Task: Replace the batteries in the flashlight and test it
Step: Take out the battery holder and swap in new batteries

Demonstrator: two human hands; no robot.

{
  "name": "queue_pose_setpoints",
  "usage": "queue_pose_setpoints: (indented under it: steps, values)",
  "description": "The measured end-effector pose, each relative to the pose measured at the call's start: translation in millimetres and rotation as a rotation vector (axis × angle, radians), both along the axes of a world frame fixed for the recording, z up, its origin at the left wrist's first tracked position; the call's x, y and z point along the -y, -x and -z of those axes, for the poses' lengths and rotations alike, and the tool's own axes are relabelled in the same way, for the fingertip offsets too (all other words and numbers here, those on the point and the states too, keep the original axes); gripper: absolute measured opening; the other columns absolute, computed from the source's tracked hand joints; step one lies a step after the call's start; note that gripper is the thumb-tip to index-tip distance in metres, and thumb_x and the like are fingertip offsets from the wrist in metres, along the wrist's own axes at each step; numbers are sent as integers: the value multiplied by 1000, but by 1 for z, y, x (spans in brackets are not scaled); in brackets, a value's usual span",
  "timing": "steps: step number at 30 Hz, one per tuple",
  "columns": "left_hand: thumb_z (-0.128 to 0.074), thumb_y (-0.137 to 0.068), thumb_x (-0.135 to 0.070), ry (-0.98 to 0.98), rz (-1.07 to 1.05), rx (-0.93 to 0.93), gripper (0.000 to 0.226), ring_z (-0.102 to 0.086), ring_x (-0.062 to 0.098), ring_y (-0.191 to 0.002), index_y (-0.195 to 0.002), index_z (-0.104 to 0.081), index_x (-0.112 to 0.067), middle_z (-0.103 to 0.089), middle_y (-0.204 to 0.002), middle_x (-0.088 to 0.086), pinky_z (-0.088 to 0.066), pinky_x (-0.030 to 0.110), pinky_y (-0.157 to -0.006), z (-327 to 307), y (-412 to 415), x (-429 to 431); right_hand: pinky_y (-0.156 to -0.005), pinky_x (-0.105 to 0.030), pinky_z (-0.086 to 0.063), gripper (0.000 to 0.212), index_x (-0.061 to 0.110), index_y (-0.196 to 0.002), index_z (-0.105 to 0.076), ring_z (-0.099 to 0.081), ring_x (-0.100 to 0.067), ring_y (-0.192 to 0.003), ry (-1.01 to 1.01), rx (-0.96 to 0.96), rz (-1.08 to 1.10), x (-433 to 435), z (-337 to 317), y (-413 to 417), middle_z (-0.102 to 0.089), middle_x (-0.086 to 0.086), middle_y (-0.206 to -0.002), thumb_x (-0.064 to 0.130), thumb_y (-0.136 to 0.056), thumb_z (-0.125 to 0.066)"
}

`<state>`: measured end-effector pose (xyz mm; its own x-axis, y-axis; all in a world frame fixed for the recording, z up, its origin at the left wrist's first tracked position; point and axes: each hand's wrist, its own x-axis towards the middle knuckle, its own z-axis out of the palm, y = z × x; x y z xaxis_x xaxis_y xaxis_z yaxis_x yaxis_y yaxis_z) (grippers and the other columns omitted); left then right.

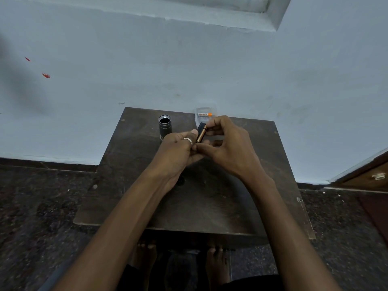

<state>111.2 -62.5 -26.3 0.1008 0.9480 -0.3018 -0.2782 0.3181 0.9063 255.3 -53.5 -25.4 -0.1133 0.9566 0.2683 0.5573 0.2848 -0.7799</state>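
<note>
The dark flashlight body (165,126) stands upright on its head at the back of the small wooden table (130,185), its open end facing up. My left hand (178,151), with a ring on one finger, holds a black battery holder (201,127) above the table. A copper-and-black battery (201,135) lies in or against that holder. My right hand (227,143) pinches the battery at its top and bottom ends. A clear plastic case (206,111) with an orange-tipped battery (204,114) inside lies just behind my hands.
The table stands against a pale blue wall (189,70) on a dark speckled floor (42,206). A wooden door frame (365,175) is at the right. My bare feet (214,261) show below the table's front edge.
</note>
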Motion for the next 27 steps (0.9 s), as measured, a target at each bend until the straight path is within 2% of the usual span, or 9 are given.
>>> queue_pose_setpoints:
  steps: [2, 6, 10, 13, 15, 17, 20, 24, 27]
  values:
    - [-45, -104, -21, 5, 4, -8, 32, -70, 23, -100, -107, -70, 0, -72, -97, 16, -59, 32, -83, 1, -1, 0, -72, -14, -56, 47, 16, -106, -59, -65, 4, -90, -2, 6, 8, -1, 1, 1, -67, 10, -93, 20, -71, -89]
    - [-44, -104, -20, -7, -20, -15, 32, -69, 17, -88, -96, -71, -4, -72, -85, 10, -60, 30, -80, -1, -2, 1, -74, -14, -55, 48, 15, -105, -58, -66, 7, -84, -16, 6, 36, -2, 2, 1, -67, 14, -90, 23, -69, -90]
    - [-43, -105, -18, 9, -39, -11, 31, -68, 14, -88, -97, -70, -3, -69, -86, 11, -60, 27, -77, -4, -4, 2, -76, -25, -56, 50, 16, -106, -58, -65, -5, -89, -71, 44, 37, -2, 4, 2, -67, 7, -97, 23, -68, -90]
    - [-43, -105, -18, 12, -49, 8, 32, -68, 12, -82, -95, -68, -1, -69, -85, 10, -60, 24, -75, -5, -3, 2, -72, -19, -53, 47, 18, -105, -59, -62, -7, -91, -88, 31, 29, -1, 2, 1, -64, 7, -98, 22, -69, -90]
    - [-42, -105, -16, 3, -53, 20, 33, -70, 8, -74, -93, -68, 0, -72, -78, 2, -60, 24, -75, -5, -3, 2, -71, -12, -49, 39, 18, -102, -60, -63, -4, -88, -59, -39, 31, -1, -1, 1, -66, 9, -93, 21, -74, -87]
    - [-42, -105, -15, 0, -52, 31, 33, -72, 7, -72, -98, -68, 2, -75, -79, 1, -60, 24, -77, -6, -4, 2, -72, -13, -52, 27, 16, -99, -62, -65, -1, -82, -19, -148, 32, -1, -3, 1, -69, 9, -88, 18, -82, -82]
    - [-41, -106, -16, -4, -30, 30, 33, -73, 9, -75, -103, -69, 0, -74, -87, 7, -59, 22, -77, -7, -6, 3, -72, -24, -58, 18, 18, -95, -62, -67, -6, -78, 22, -233, 40, -2, -3, 0, -70, 4, -85, 13, -87, -77]
    - [-41, -106, -18, 18, -45, 44, 32, -72, 13, -78, -106, -66, 3, -71, -91, 13, -60, 23, -77, -6, -3, 2, -74, -41, -62, 18, 19, -96, -61, -73, -23, -87, 92, -375, 80, -3, -7, -1, -74, -10, -95, 13, -86, -74]
    - [-43, -105, -18, 59, -52, 65, 31, -74, 15, -79, -108, -62, 6, -70, -92, 15, -60, 23, -74, -5, -2, 2, -70, -32, -60, 20, 12, -103, -58, -73, -21, -81, 168, -629, 152, -2, -18, -11, -71, -18, -96, 1, -90, -68]
